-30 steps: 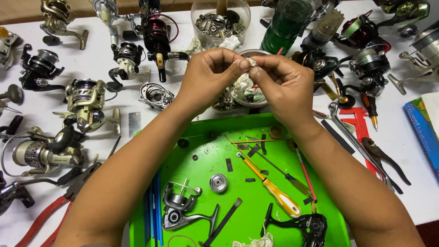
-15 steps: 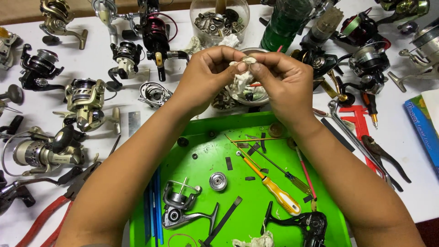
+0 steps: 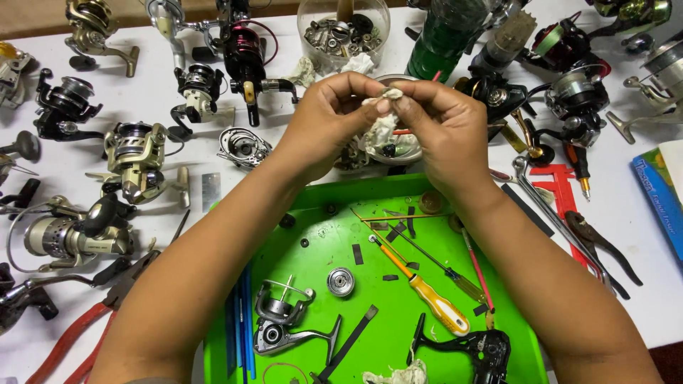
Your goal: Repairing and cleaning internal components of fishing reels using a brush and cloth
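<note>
Crowded table (image 3: 178,153), hands pinching rag (image 3: 380,124)

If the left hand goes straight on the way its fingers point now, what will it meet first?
The left hand points right, so it likely meets the white rag first, then the right hand, which also pinches it.

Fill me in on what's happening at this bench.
A person holds both hands up over a green tray, the left hand and right hand pinching a crumpled white cloth between their fingers, seemingly around some small part that stays hidden. On the tray lie a partly stripped fishing reel, a yellow-handled screwdriver and loose small parts. Many more reels and red pliers crowd the white table around it.
</note>
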